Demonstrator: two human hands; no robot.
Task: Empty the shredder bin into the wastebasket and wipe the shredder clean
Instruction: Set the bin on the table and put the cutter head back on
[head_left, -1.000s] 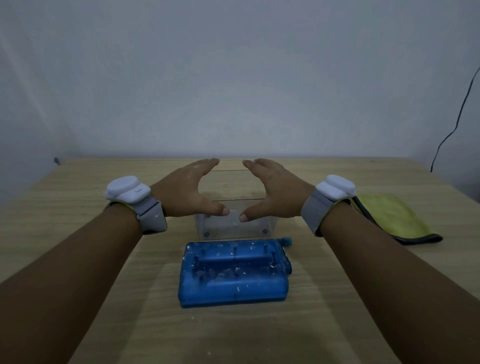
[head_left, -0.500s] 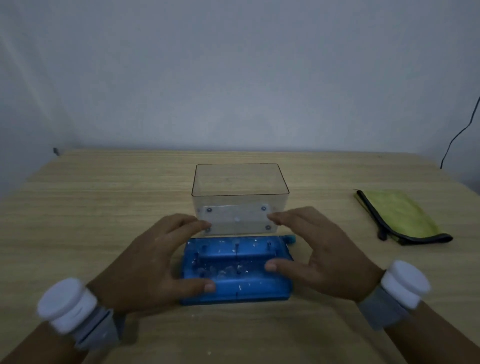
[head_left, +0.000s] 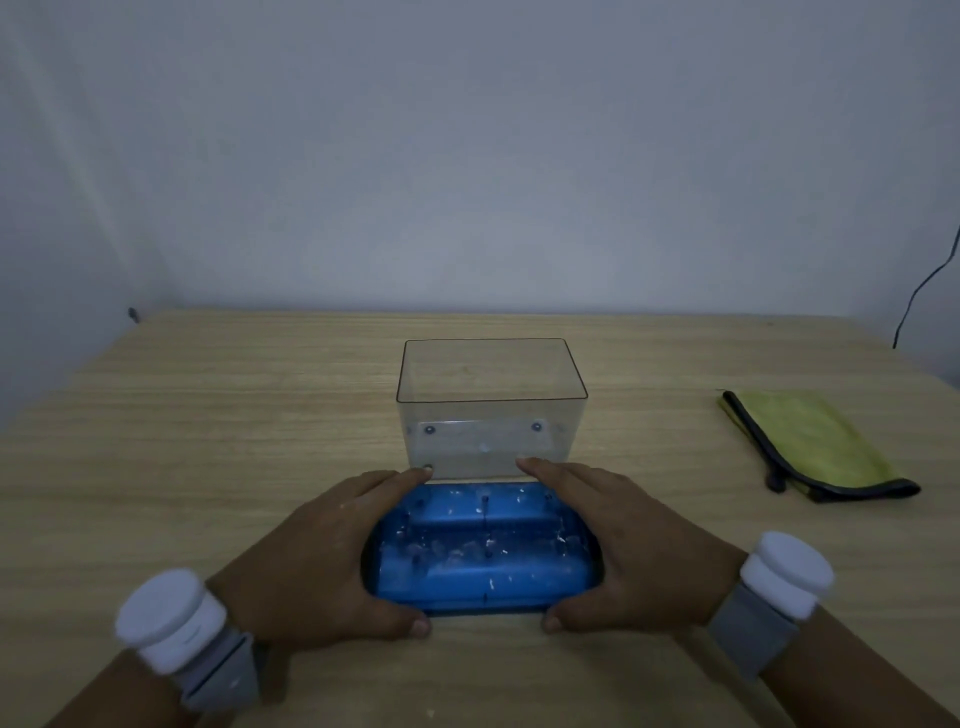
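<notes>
A person's two bare hands are gripping a blue shredder top (head_left: 483, 551) that is lying flat on a wooden table (head_left: 208, 415), close to the near edge. The shredder top is a translucent blue plastic block with rounded corners, lying underside up so that ribs, small posts and a central groove are showing. White paper flecks are clinging all over its surface.

The left hand (head_left: 322, 561) is wrapping around the block's left end, fingers reaching along the far side and thumb pressing the near edge. The right hand (head_left: 618, 545) is mirroring it on the right end, fingers stretched to the far corner and thumb tucked against the near edge. Both hands are closed on the block. Each wrist is wearing a grey strap carrying a round white device.

Just behind the block, touching or nearly touching its far edge, a clear plastic bin (head_left: 491, 410) is standing upright with its open top facing up. It is rectangular with a dark-outlined rim and looks empty, with small round screw-like dots showing near its base.

Well apart to the right, a folded yellow-green cloth (head_left: 810, 447) with a dark edge is lying on the table. A thin black cable (head_left: 924, 286) is hanging down the pale wall at far right.
</notes>
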